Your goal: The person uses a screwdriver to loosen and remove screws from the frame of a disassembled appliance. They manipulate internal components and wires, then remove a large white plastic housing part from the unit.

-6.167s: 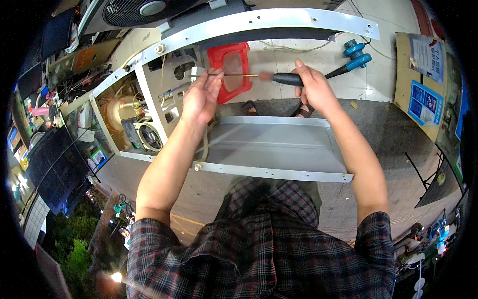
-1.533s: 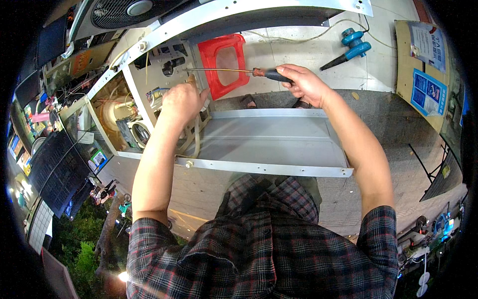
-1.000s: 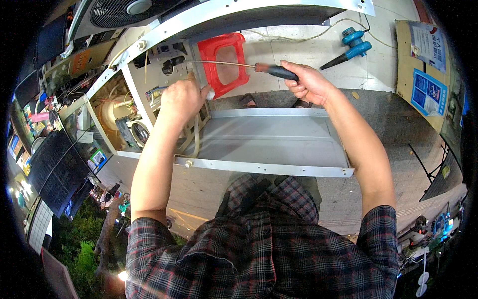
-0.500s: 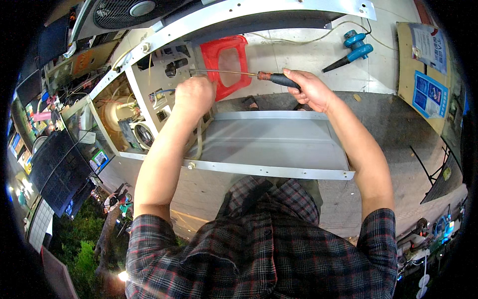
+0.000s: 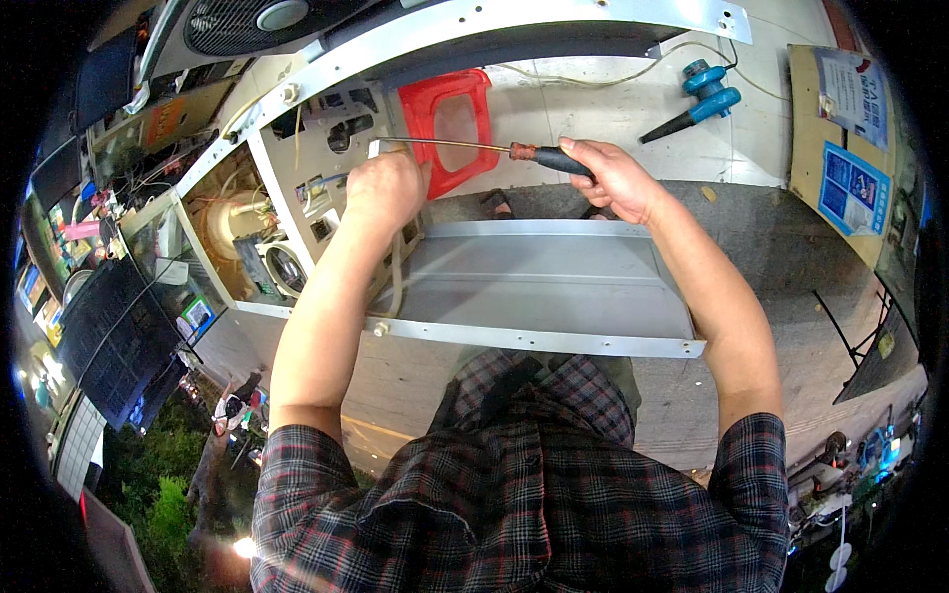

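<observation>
My right hand (image 5: 615, 181): wrapped round the screwdriver (image 5: 525, 151), forearm slanting inward, shaft pointing left. My left hand (image 5: 388, 186): back uppermost, near the shaft's far end; whether gripping, I cannot tell.

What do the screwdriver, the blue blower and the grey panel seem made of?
Screwdriver: shiny thin shaft, probably metal; the dull, mostly dark handle could be plastic or rubber.
Blue blower: likely smooth moulded plastic, from its even colour and rounded shape.
Grey panel: apparently sheet metal, smooth satin finish, from its folded edges and punched holes; painted or bare is unclear.
</observation>
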Tool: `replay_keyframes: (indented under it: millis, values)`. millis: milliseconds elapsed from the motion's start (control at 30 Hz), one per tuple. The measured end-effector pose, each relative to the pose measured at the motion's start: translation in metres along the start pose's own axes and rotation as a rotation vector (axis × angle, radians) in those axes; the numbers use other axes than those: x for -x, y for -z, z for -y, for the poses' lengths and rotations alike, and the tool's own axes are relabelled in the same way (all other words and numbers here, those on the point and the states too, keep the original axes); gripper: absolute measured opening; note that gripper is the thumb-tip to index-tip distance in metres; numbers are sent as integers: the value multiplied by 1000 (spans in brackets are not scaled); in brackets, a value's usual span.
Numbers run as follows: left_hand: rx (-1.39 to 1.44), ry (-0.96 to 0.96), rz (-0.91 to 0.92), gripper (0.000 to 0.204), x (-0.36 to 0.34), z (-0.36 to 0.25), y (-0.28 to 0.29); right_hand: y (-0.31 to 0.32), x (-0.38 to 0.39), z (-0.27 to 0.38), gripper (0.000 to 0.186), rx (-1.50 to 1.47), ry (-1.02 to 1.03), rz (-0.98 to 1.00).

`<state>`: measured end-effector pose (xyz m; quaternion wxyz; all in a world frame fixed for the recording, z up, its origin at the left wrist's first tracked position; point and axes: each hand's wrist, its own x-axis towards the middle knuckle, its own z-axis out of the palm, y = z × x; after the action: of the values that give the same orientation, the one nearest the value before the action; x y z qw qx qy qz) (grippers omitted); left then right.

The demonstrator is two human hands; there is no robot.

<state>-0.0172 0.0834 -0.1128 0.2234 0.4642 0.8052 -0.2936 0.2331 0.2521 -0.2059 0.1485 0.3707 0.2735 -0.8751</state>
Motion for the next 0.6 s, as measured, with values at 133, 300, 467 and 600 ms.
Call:
replay_keyframes:
  millis: [133,300,467,600]
  values:
    - [38,7,-23,44,0,1,0,1,0,0,35,-1,2,0]
    - [45,8,59,44,1,2,8,-1,0,2,35,13,10,3]
    - [56,6,12,45,1,3,4,-3,-1,4,37,45,21,-14]
    - [78,-15,-69,44,1,6,0,-2,-3,15,37,57,-16,-15]
